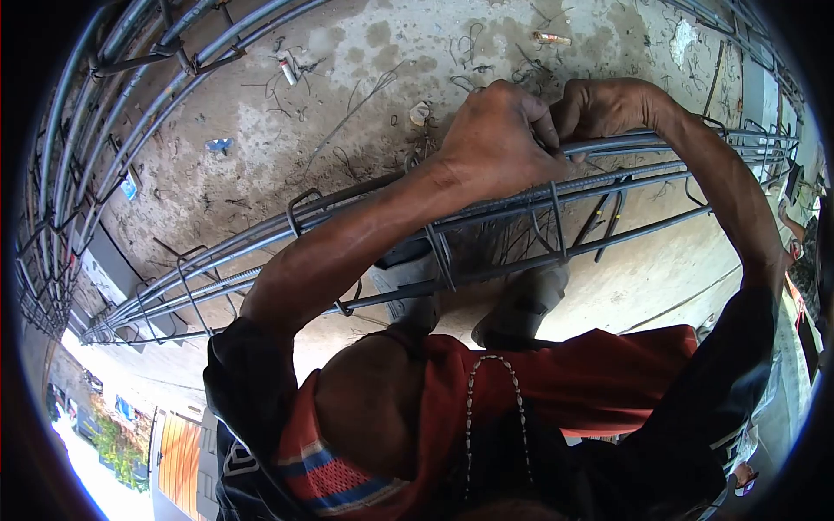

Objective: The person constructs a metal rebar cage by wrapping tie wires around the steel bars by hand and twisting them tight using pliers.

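A long cage of steel rebar [495,276] with bent square stirrups [558,217] runs across in front of my body. My left hand [504,130] is closed at the cage's far bars, its fingers curled and pressed together. Right beside it, my right hand [604,108] is also closed, with bent fingers against the same bars. The two hands nearly touch. Whatever is between their fingers is hidden. Below the hands, a dark two-handled tool [614,221] with yellow marks shows through the bars, partly covered by them.
More bundled rebar cages [130,78] curve along the left side. Scraps of wire [369,91], a small white and red cylinder [287,71] and blue litter [218,145] lie on the stained concrete floor [339,43]. My shoes [526,300] stand under the cage. Another person [795,230] is partly visible at far right.
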Motion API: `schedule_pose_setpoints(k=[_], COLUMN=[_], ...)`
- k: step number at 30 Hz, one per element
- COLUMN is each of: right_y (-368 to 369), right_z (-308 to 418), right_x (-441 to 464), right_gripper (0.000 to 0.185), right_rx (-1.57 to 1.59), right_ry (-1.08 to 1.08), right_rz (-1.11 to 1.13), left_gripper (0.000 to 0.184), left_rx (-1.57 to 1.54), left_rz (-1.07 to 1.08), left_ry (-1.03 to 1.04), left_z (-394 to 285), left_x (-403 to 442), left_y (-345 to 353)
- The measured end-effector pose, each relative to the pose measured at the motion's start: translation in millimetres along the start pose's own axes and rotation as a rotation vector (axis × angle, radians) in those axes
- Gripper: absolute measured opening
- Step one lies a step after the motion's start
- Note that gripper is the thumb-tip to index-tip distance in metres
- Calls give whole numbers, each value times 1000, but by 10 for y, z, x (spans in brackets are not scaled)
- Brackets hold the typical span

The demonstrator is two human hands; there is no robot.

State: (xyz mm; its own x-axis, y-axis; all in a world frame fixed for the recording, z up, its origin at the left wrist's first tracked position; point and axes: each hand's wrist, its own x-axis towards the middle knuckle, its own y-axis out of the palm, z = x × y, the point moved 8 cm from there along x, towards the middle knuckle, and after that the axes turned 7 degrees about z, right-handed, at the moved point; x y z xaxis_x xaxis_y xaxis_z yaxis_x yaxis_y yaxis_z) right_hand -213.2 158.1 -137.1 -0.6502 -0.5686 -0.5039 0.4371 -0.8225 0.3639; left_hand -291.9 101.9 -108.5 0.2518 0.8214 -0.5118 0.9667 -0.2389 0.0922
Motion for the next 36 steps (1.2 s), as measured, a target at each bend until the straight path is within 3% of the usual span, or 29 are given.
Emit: schedule_pose_setpoints(k=[3, 6, 9, 12, 13, 16, 19, 22, 25, 30, 34, 36], right_y=[-16, -98, -163, -193, -169, -184, -116, 117, 191, 493, 1165, 1244], right_z=[-19, 225, 421, 704, 742, 709, 624, 1091, 1167, 1165, 1431, 1220], right_x=[10, -12, -127, -189, -121, -150, -129, -292, -292, -377, -527, -279], right_gripper=[19, 20, 17, 17, 14, 14, 8, 13, 22, 20, 26, 29], right_rx=[-88, -360, -601, -807, -688, -812, -995, -1127, -1108, -1079, -1491, -1457], right_ry=[245, 358, 303, 76, 267, 238, 53, 351, 350, 541, -51, 67], right_rz=[41, 9, -219, -365, -277, -321, -504, -513, -567, -697, -1082, -997], left_gripper=[14, 14, 14, 17, 19, 24, 27, 31, 33, 20, 25, 29], left_rx=[-20, -33, -33, -37, -31, -189, -324, -358, -359, 34, 61, 90], left_rz=[8, -2, -15, -9, 0, 47, 88, 84, 90, 86, 50, 54], left_ry=[-14, -1, 33, 29, 21, -50, -44, -45, -11, 178, 145, 127], left_z=[42, 35, 28, 30, 22, 22, 42, 79, -19, -80, -84, -112], left_x=[0, 13, 9, -17, -24, -52, -73, -50, -117, -58, -22, -32], left_y=[4, 5, 8, 9, 7, -48, -20, -72, -44, -14, -50, -80])
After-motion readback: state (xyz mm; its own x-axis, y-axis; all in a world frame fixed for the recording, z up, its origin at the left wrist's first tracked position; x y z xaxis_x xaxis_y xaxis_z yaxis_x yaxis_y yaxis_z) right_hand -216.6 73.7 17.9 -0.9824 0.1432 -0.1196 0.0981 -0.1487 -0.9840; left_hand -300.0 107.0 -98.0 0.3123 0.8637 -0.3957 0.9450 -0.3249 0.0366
